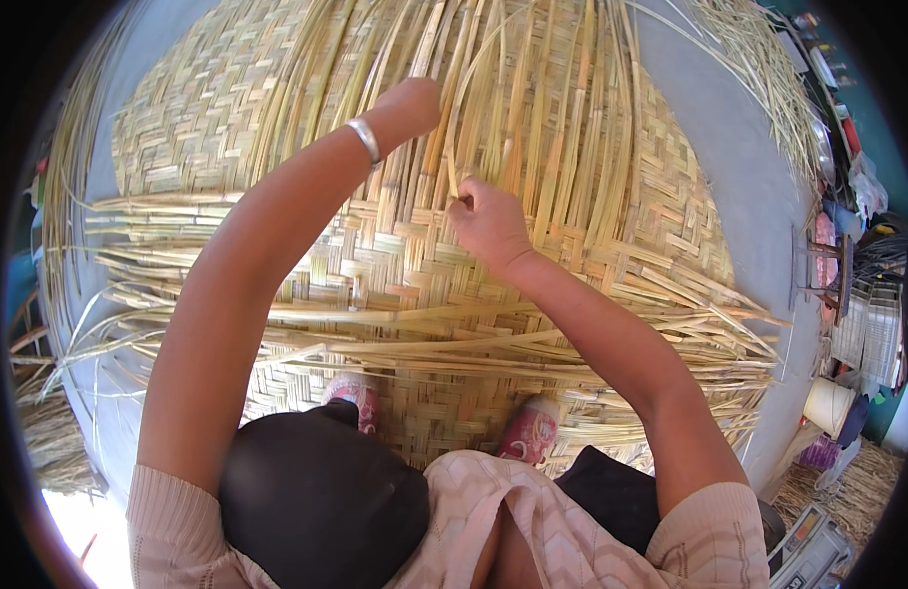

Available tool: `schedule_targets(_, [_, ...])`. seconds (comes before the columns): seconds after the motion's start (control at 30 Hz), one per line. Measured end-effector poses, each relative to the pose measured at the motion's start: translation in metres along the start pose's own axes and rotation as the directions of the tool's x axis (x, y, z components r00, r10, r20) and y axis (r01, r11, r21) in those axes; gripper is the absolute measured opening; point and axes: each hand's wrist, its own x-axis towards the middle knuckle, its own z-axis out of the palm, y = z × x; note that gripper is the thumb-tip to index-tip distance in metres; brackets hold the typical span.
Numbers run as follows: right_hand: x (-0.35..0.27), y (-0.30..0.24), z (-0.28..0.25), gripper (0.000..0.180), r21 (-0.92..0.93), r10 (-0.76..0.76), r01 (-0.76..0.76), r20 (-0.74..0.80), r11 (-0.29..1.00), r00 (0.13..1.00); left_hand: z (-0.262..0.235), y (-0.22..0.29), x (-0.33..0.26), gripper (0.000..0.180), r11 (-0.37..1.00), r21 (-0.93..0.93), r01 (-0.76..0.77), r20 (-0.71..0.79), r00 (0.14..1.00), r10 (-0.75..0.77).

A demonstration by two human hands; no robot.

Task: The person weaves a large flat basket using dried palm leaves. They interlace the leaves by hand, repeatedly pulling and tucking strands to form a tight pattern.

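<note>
Cane strips [518, 123] lay just past the right hand [490, 222], which pinched one, maybe to keep it apart, but how the left hand [408, 106] gripped, I couldn't tell.

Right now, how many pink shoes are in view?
2: left shoe left of lower centre, right shoe right of it, both on the woven mat, partly hidden.
</note>
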Motion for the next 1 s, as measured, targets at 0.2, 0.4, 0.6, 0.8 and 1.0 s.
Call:
schedule_targets(0.2, [-0.001,0.002,0.001,0.015,-0.002,0.011,-0.011,-0.004,1.0,1.0,-0.007,-0.011,0.001,0.02,0.995,-0.043,0.085,-0.068,0.994,-0.088])
schedule_targets(0.4, [0.001,0.003,0.0,0.016,0.025,0.032,-0.032,0.014,0.999,0.999,0.004,-0.026,0.024,0.036,0.841,-0.509,0.185,0.351,0.936,0.007])
schedule_targets(0.6, [0.002,0.005,0.0,0.016,0.026,0.032,-0.032,0.026,0.999,0.999,0.009,-0.025,0.017,0.022,0.999,0.013,-0.032,-0.105,0.994,0.033])
schedule_targets(0.8, [0.006,0.008,0.001,0.017,0.071,0.048,-0.053,0.061,0.996,0.997,-0.006,-0.035,0.002,0.04,0.881,-0.338,0.331,0.175,0.942,-0.286])
schedule_targets(1.0, [0.007,0.008,0.001,0.017,0.052,0.079,-0.082,0.06,0.995,0.995,0.002,-0.06,-0.007,0.03,0.809,-0.503,0.304,0.257,0.946,-0.196])
